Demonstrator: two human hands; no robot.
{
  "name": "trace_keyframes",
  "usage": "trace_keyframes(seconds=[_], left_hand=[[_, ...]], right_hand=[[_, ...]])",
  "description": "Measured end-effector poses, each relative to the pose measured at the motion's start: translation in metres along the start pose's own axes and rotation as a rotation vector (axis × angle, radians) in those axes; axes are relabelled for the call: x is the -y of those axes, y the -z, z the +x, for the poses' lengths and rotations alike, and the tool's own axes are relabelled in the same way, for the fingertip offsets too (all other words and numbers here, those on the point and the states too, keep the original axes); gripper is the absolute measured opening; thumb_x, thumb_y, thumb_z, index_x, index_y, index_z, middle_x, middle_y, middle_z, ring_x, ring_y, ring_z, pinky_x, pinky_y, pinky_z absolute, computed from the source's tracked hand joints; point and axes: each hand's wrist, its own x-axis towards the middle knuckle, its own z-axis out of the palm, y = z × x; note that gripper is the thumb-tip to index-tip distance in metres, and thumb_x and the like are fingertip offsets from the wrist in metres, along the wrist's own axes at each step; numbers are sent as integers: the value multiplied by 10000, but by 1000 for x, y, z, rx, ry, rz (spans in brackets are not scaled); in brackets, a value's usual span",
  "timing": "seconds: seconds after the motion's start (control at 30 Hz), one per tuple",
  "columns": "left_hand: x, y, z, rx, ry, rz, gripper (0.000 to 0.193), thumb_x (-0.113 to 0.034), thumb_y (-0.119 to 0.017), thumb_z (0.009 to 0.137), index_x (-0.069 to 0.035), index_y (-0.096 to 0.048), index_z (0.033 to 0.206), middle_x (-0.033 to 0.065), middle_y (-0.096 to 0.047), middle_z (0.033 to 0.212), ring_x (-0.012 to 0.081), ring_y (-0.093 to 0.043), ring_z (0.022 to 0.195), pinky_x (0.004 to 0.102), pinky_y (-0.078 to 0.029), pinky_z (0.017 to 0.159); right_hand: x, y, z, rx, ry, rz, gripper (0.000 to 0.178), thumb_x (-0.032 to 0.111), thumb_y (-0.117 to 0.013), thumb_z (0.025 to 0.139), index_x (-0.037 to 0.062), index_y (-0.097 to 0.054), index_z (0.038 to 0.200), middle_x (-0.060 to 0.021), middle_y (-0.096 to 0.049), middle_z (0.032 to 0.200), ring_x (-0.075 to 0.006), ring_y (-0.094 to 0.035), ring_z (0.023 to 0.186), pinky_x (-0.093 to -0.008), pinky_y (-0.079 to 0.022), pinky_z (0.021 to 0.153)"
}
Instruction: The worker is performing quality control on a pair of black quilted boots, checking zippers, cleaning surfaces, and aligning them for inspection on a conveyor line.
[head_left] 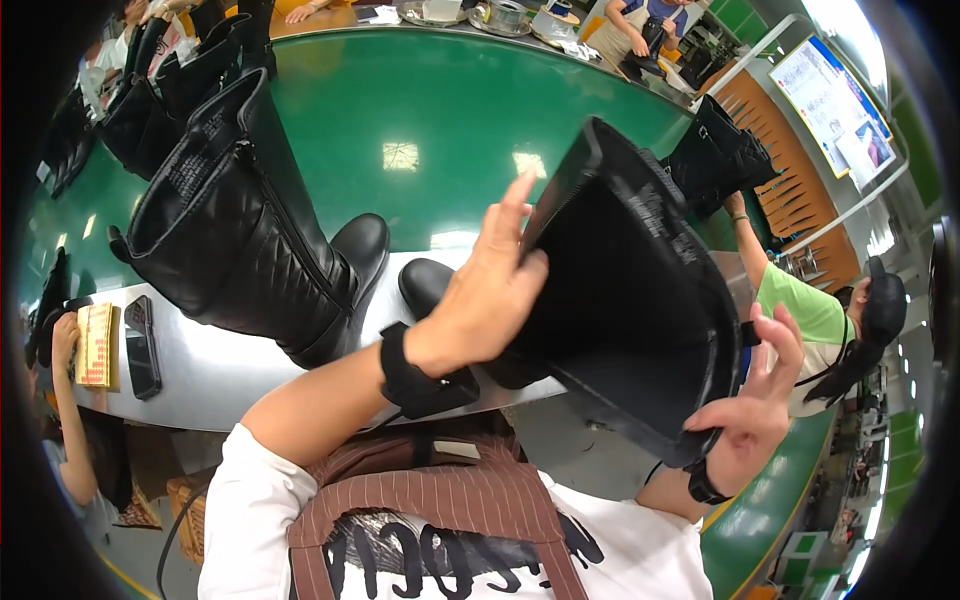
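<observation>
A tall black boot leans toward me, with the wide opening of its shaft facing me and its toe resting on the metal table edge. My left hand is at the left edge of that opening, thumb over the rim and index finger stretched along the outside. At the lower right rim, my right hand grips the shaft between thumb and fingers. Left of it stands another black boot, upright with a quilted shaft and a long side zip. Inside the held boot it is too dark to see.
A phone and a yellow paper pad lie on the metal edge at left. The green tabletop stretches behind. More black boots stand far left. A co-worker in green reaches toward a black boot at right.
</observation>
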Motion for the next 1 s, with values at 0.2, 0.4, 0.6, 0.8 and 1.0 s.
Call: trace_keyframes(seconds=[0.2,0.4,0.6,0.8,1.0], left_hand=[[12,25,-5,147,213,-341,676,-90,-400,903,-7,-159,1530,171,-391,1429,268,-382,1340,344,-268,1131],[11,32,-8,100,305,-362,467,-165,-386,955,57,-412,1365,136,-536,1301,214,-480,1214,326,-345,1056],[2,32,-10,81,348,-388,407,-213,-389,985,81,-560,1208,105,-629,1173,180,-546,1094,322,-405,975],[-3,37,-3,190,401,-317,442,-201,-363,1001,22,-504,1355,130,-546,1373,208,-489,1284,327,-368,1068],[4,23,2,36,622,-586,475,-222,-355,1025,42,-430,1412,132,-468,1450,198,-442,1331,320,-336,1117]], right_hand=[[-24,14,0,83,6,50,71,191,-648,535,143,-700,545,-255,-445,1378,-463,-333,1384,-594,-309,1075],[-27,9,4,95,18,165,172,253,-664,621,128,-644,504,-262,-433,1404,-489,-323,1393,-588,-287,1093],[-24,9,14,118,-8,126,260,287,-633,689,103,-609,506,-270,-413,1442,-512,-304,1399,-604,-214,1128],[-38,-1,19,79,4,258,181,180,-648,698,58,-608,570,-310,-405,1433,-514,-349,1370,-561,-208,1146],[-31,-9,32,84,40,78,277,23,-696,557,56,-639,826,-245,-488,1322,-432,-451,1280,-560,-206,1147]])
